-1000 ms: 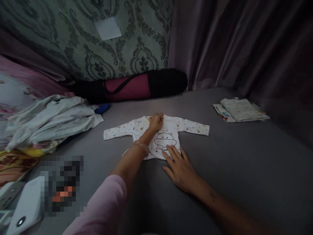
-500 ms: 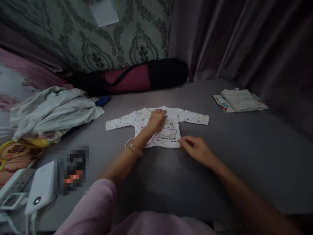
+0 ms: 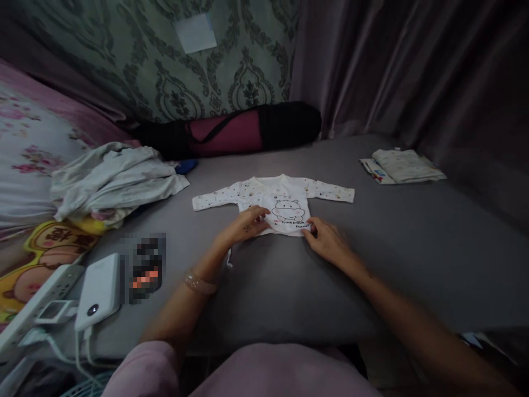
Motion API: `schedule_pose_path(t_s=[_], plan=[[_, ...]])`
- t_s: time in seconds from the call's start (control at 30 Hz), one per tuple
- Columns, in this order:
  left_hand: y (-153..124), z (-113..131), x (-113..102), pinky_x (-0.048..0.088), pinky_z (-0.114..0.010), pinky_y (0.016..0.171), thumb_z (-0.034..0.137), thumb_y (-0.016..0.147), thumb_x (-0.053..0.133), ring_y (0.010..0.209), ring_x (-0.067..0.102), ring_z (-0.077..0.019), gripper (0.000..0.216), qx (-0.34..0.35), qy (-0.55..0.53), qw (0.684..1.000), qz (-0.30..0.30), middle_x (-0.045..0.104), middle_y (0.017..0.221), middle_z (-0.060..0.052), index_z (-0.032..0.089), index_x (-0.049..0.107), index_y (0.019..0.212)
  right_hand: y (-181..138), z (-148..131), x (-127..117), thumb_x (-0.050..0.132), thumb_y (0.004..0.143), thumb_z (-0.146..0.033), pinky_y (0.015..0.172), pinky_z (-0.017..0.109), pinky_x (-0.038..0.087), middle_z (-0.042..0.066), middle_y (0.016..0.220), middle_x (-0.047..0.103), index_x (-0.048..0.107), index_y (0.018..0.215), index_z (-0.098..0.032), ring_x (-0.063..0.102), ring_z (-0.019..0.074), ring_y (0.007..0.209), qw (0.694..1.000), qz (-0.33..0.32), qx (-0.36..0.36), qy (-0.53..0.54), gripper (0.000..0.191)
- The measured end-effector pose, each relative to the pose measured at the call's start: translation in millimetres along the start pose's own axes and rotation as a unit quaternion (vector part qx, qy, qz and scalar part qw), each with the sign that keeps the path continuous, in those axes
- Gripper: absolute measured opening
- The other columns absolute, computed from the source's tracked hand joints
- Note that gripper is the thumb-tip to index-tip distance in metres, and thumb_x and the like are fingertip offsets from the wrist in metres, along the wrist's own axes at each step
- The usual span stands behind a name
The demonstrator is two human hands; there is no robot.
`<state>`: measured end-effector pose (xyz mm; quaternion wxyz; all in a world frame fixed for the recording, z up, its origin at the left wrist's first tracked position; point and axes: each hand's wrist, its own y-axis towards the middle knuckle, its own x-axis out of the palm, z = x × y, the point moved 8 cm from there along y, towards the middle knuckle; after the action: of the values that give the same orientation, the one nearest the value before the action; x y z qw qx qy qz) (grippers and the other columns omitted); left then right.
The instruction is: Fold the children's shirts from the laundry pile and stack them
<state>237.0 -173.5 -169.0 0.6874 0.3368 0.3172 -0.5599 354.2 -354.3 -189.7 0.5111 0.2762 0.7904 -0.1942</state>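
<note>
A small white baby shirt [image 3: 285, 190] lies flat on the grey surface, both long dotted sleeves spread sideways. A cartoon animal and lettering are printed on its front. My left hand [image 3: 250, 223] rests on the lower left of the shirt front, its thumb and fingers apart. At the lower right edge, my right hand [image 3: 328, 238] has thumb and fingertips closed on the shirt's side near the hem. A thin tie hangs out at the shirt's lower left, beyond my left wrist.
Folded clothes [image 3: 407, 166] lie at the right. Crumpled pale clothes [image 3: 119, 179] are heaped at the left, above a yellow cartoon item [image 3: 53, 242]. Near my left arm are a white power bank [image 3: 98, 292], a power strip [image 3: 45, 300] and a blurred-out object. A black and maroon long bag [image 3: 231, 131] lies at the back.
My left hand has moved from the upper middle of the shirt down to its lower left front. My right hand remains at the lower right edge. The view has shifted slightly.
</note>
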Motion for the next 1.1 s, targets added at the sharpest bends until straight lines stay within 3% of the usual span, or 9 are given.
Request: schedule_pose_path(t_s=[0.07,0.23,0.5,0.83,1.0,1.1], plan=[[-3.8,-0.8,0.6,0.048,-0.030,0.083,0.026,0.092,0.049,0.089,0.060,-0.0166,0.030,0.015,-0.006,1.000,-0.003,0.062,0.108,-0.011,0.015,0.060,0.117,-1.1,-4.5,-0.6,0.043,0.095,-0.039,0.066,0.029,0.039,0.006,0.103,0.069,0.059,0.110,-0.023,0.063,0.0228,0.090,0.999,0.008,-0.002,-0.031,0.027],[-3.8,13.9,8.6,0.043,-0.034,0.099,0.022,0.095,0.041,0.116,0.054,-0.0204,0.031,0.096,0.041,0.994,-0.012,0.057,0.128,-0.012,0.020,0.063,0.117,-7.1,-16.3,-1.5,0.044,0.096,-0.043,0.066,0.029,0.038,0.008,0.109,0.066,0.057,0.112,-0.023,0.063,0.0241,0.094,0.996,0.007,-0.026,-0.087,0.029],[-4.3,4.9,-6.7,0.048,-0.030,0.091,0.021,0.092,0.041,0.099,0.063,-0.0180,0.027,0.024,0.012,0.999,0.019,0.068,0.105,-0.009,0.017,0.064,0.105,-10.9,-20.4,-6.4,0.040,0.093,-0.023,0.067,0.030,0.039,0.011,0.114,0.062,0.052,0.114,-0.018,0.062,0.0224,0.091,0.994,0.031,0.014,-0.103,0.025],[-12.9,-3.8,1.8,0.048,-0.032,0.091,0.017,0.090,0.042,0.099,0.061,-0.0193,0.026,0.059,0.087,0.994,0.014,0.068,0.103,-0.009,0.016,0.066,0.100,-20.6,-27.7,-3.7,0.036,0.095,-0.021,0.074,0.028,0.040,0.010,0.110,0.058,0.059,0.109,-0.018,0.059,0.0193,0.094,0.993,-0.001,-0.032,-0.109,0.027],[-7.7,13.9,-3.1,0.045,-0.040,0.091,0.013,0.076,0.052,0.097,0.058,-0.0254,0.022,0.039,0.196,0.980,-0.016,0.071,0.097,-0.008,0.018,0.071,0.087,2.5,4.5,-5.7,0.046,0.091,-0.030,0.073,0.025,0.044,0.005,0.094,0.068,0.068,0.102,-0.019,0.062,0.0171,0.084,0.993,-0.049,-0.085,0.070,0.027],[6.8,24.5,-7.4,0.046,-0.042,0.087,0.020,0.079,0.053,0.096,0.059,-0.0275,0.020,0.006,0.226,0.974,-0.018,0.072,0.094,-0.009,0.018,0.072,0.085,35.2,64.5,-32.6,0.043,0.092,-0.034,0.067,0.025,0.044,0.005,0.082,0.070,0.072,0.094,-0.016,0.064,0.0179,0.078,0.994,0.014,0.036,0.107,0.034]])
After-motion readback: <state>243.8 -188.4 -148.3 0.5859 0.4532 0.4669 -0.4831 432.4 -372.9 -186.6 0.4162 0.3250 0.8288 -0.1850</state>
